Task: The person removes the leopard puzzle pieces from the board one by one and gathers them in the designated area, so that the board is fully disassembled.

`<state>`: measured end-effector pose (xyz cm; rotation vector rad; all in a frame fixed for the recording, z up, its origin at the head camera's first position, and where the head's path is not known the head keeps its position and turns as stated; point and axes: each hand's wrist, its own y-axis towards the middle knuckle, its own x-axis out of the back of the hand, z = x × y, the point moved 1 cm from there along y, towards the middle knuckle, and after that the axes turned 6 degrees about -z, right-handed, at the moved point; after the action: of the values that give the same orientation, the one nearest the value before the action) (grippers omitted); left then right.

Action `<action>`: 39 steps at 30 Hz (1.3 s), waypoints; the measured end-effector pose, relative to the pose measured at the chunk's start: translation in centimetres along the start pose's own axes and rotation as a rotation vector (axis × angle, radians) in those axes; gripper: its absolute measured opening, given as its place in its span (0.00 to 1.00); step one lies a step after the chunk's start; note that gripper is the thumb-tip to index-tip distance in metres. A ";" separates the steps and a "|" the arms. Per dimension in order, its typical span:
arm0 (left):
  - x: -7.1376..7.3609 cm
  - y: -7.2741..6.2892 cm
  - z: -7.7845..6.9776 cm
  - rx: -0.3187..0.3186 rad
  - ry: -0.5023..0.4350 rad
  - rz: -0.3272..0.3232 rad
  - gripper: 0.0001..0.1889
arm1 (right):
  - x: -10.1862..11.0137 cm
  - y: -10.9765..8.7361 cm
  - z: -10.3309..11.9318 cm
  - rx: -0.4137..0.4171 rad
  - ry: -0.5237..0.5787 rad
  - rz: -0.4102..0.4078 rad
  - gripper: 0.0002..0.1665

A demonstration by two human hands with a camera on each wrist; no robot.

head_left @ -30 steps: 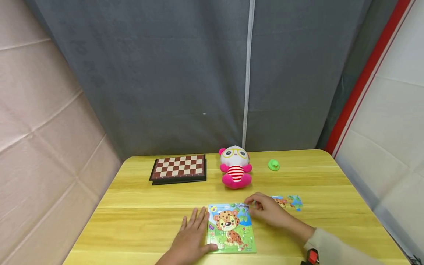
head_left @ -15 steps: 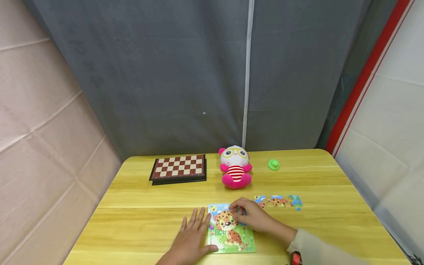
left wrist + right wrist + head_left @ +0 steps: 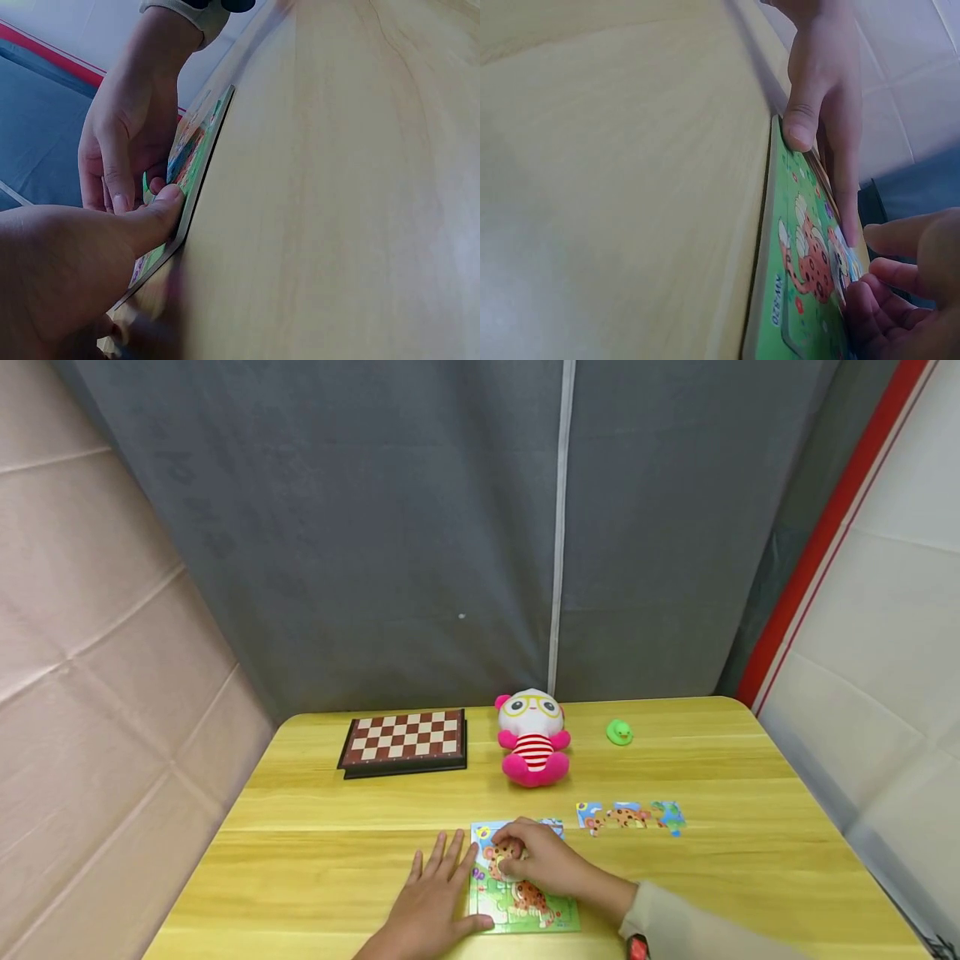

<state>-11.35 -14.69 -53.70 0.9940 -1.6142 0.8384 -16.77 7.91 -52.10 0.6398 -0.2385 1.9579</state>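
Note:
A jigsaw puzzle (image 3: 525, 914) with a spotted cub picture lies at the front of the wooden table. My left hand (image 3: 431, 897) lies flat along its left edge, fingers spread, with the thumb (image 3: 161, 214) on its front corner. Above the cub's head, my right hand (image 3: 543, 860) has its fingers curled and pinches a puzzle piece (image 3: 501, 863), which tilts up from the board. A thin green edge (image 3: 145, 183) sticks up by these fingers in the left wrist view. Part of the puzzle's right side is hidden under the right hand.
Several loose puzzle pieces (image 3: 628, 816) lie in a row right of the puzzle. Behind stand a chessboard box (image 3: 405, 743), a pink and white plush toy (image 3: 533, 743) and a green rubber duck (image 3: 619, 732). A grey curtain (image 3: 375, 568) hangs beyond the table.
My right hand has moved left from beside the puzzle's far right corner to over the cub's head. The leftmost loose piece has come into sight. My left hand has stayed still.

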 end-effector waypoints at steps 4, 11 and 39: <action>0.1 0.0 -0.1 0.002 -0.004 0.008 0.57 | -0.2 0.0 0.3 0.001 -0.032 0.003 0.24; 0.3 0.0 -0.2 0.002 -0.015 0.010 0.57 | -0.8 0.0 0.5 0.038 -0.209 -0.011 0.31; 1.0 -0.4 -0.6 -0.003 -0.031 0.002 0.57 | -1.8 0.1 2.1 -0.001 -0.274 -0.027 0.18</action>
<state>-10.90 -14.49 -52.61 1.0073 -1.6423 0.8256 -15.51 5.59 -51.26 0.9064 -0.3969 1.8415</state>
